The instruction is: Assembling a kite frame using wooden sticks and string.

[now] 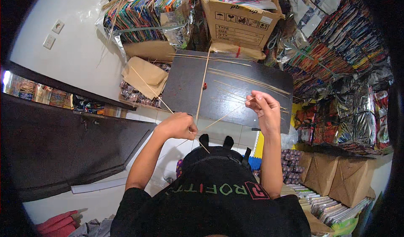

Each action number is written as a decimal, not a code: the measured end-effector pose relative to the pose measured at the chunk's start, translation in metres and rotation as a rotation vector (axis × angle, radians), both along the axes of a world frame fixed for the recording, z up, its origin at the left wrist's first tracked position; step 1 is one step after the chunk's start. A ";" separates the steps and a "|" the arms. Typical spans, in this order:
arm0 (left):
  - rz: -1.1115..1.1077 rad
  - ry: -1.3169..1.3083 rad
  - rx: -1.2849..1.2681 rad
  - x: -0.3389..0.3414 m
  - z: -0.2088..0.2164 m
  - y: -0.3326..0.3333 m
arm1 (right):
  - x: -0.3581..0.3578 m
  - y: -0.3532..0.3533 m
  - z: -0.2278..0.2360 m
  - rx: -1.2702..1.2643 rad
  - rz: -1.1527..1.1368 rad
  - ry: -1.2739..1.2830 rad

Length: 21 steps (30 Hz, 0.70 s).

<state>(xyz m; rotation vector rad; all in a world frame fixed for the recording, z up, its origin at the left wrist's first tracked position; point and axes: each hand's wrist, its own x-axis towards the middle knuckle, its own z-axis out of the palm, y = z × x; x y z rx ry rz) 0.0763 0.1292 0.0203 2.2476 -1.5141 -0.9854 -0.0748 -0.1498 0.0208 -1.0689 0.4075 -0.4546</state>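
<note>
"The left hand was curled closed around a thin stick, as I saw it through the head camera; the right hand pinched the tip of a second stick between thumb and fingertips."

"Where did I have open room?"

"Between the hands, mostly: the second stick slanted across that gap to the left fist. Tiled floor showed past the near edge of the dark table, whose left part offered a broad stretch of surface."

"And the tight sides?"

"I had a cardboard box by the far edge and stacked packets crowding the right. A dark panel stood at the left, well apart from the left hand."

"How did the sticks look?"

"Slender and straw-coloured. The first ran from the upper left through the fist and came out towards the lap. Loose sticks lay fanned on the table, some near the right hand. I couldn't tell exactly how many that left fist gripped."
</note>
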 end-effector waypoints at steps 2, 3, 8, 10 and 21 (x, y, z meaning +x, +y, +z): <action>-0.043 0.043 0.081 0.001 0.003 -0.004 | -0.002 -0.004 -0.001 -0.009 0.013 -0.047; -0.046 0.040 0.086 0.000 0.002 -0.003 | -0.004 -0.007 -0.003 -0.009 0.057 -0.060; -0.026 0.025 -0.034 0.001 -0.001 0.002 | -0.007 -0.015 -0.010 -0.069 0.133 -0.048; -0.029 0.011 -0.060 0.001 -0.004 0.003 | -0.008 -0.015 -0.008 -0.094 0.140 -0.003; -0.075 -0.081 -0.042 -0.002 -0.005 0.001 | -0.013 -0.018 -0.013 0.244 0.247 0.161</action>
